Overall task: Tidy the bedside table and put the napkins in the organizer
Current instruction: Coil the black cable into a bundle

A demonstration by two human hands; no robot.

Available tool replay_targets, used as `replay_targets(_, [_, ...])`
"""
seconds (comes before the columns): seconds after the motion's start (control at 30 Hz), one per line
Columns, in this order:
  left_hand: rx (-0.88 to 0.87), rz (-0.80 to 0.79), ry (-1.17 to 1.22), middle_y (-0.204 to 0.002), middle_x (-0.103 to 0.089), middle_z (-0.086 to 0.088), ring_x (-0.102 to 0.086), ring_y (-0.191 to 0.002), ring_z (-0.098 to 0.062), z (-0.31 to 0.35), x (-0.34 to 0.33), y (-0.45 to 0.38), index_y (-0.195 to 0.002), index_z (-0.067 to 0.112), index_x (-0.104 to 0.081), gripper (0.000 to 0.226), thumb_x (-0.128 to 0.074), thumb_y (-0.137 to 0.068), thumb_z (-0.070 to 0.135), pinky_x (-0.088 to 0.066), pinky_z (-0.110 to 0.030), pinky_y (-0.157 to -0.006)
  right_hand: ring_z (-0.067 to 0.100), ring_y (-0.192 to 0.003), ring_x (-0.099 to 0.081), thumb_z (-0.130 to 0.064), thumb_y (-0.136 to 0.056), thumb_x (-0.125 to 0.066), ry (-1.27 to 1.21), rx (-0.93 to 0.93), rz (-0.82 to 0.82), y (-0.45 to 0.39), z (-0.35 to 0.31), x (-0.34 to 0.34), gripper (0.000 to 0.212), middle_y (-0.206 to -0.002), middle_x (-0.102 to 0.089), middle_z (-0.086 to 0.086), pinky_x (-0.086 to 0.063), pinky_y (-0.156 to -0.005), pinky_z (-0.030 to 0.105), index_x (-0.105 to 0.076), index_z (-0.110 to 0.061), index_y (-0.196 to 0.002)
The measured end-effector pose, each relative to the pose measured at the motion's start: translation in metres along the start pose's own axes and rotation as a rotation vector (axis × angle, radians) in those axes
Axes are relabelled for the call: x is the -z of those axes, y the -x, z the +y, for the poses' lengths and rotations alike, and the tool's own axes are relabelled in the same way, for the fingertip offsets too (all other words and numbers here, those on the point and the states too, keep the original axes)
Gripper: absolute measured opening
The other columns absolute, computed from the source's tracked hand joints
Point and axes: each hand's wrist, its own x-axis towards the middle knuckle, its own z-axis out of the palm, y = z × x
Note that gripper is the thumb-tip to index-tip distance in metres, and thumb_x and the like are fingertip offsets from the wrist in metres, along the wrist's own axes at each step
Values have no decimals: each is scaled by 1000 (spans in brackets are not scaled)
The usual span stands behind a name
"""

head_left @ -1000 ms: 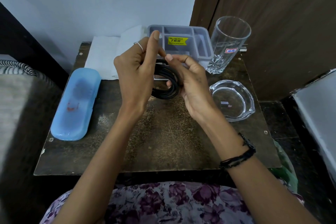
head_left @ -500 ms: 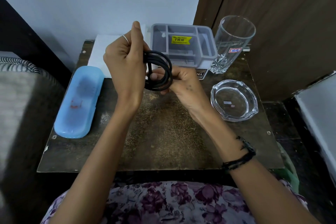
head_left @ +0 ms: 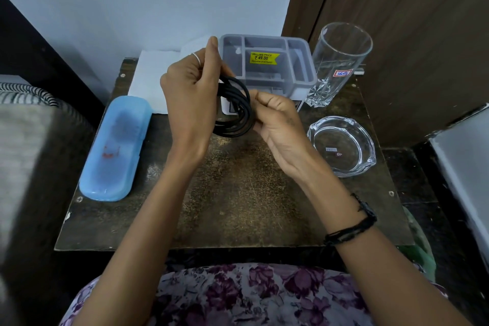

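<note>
A coiled black cable [head_left: 239, 114] hangs above the middle of the dark bedside table [head_left: 238, 206]. My left hand [head_left: 190, 95] grips the coil's left side, fingers curled round it. My right hand [head_left: 277, 119] pinches the coil's right edge. Just behind my hands stands a grey compartment organizer [head_left: 296, 61] with a yellow price sticker. White napkins [head_left: 148, 82] lie flat at the table's back left, partly hidden by my left hand.
A blue plastic case [head_left: 113, 148] lies along the table's left edge. A tall clear glass [head_left: 336, 63] stands at the back right, with a glass ashtray [head_left: 342, 145] in front of it. A wooden door is to the right, bedding to the left.
Both hands stayed over the table's middle, turning the black coil between them. My left hand shifted slightly and my right hand's fingers moved onto the coil's right edge.
</note>
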Motion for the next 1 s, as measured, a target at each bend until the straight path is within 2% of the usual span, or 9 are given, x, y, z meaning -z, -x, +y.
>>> replay_targets(0.17, [-16, 28, -17, -48, -53, -8, -43, -45, -15, -1, -1, 1, -54, 13, -60, 49, -45, -95, 33, -33, -28, -50, 7, -71, -60, -2, -93, -47, -207, -122, -31, 0, 3, 1, 23, -73, -68, -4, -50, -76, 27, -67, -10, -85])
replay_targets(0.37, [-30, 33, -38, -45, -45, -1, -34, -44, -5, -2, -3, 6, -60, -3, -60, 51, -44, -97, 28, -28, -19, -48, 14, -78, -61, -5, -92, -49, -275, -206, -89, 3, 3, -1, 20, -79, -68, 1, -48, -89, 38, -68, -8, -87])
replay_targets(0.43, [-33, 34, -42, -45, -44, -6, -33, -44, -6, -1, -2, 6, -61, -7, -57, 52, -44, -97, 28, -27, -21, -47, 12, -74, -62, -5, -91, -49, -274, -210, -89, 4, 1, -1, 19, -75, -69, -1, -48, -87, 37, -68, -9, -86])
replay_targets(0.53, [-35, 44, -70, -53, -51, -27, -36, -48, -15, 0, -1, 5, -62, -11, -54, 54, -44, -97, 29, -30, -31, -49, 8, -69, -64, -6, -91, -49, -274, -201, -79, 4, -1, -3, 18, -75, -70, -4, -52, -80, 33, -65, -14, -94])
replay_targets(0.67, [-19, 83, -123, -54, -50, -29, -36, -48, -19, 0, 2, 3, -60, -11, -51, 55, -44, -97, 29, -31, -32, -49, 9, -69, -64, -8, -91, -51, -294, -189, -27, 4, -4, -4, 18, -79, -68, -3, -52, -73, 29, -55, -19, -104])
replay_targets(0.73, [-16, 112, -163, -55, -48, -31, -36, -50, -28, -2, 4, 0, -60, -13, -47, 57, -43, -96, 30, -32, -40, -52, 11, -72, -64, -16, -91, -54, -286, -185, -43, 5, -7, -3, 12, -83, -67, -1, -51, -73, 28, -53, -21, -102])
replay_targets(0.8, [-8, 131, -221, -56, -47, -33, -35, -51, -28, -5, 7, -3, -61, -15, -45, 59, -41, -96, 33, -32, -45, -55, 11, -76, -64, -20, -84, -62, -272, -167, -80, 6, -10, -4, 23, -85, -68, 0, -51, -74, 28, -50, -23, -104])
replay_targets(0.93, [38, 126, -325, -59, -48, -35, -35, -54, -31, -8, 13, -10, -61, -15, -46, 60, -37, -96, 34, -33, -44, -59, 8, -81, -63, 5, -74, -69, -51, -38, -156, 8, -12, -8, 53, -88, -66, 1, -52, -77, 24, -44, -25, -111])
replay_targets(1.0, [63, 119, -361, -57, -40, -32, -30, -55, -25, -6, 13, -12, -55, -9, -39, 58, -37, -95, 33, -27, -42, -55, 8, -81, -62, 10, -70, -71, 70, 27, -140, 9, -12, -12, 61, -91, -63, 1, -53, -79, 24, -43, -24, -112])
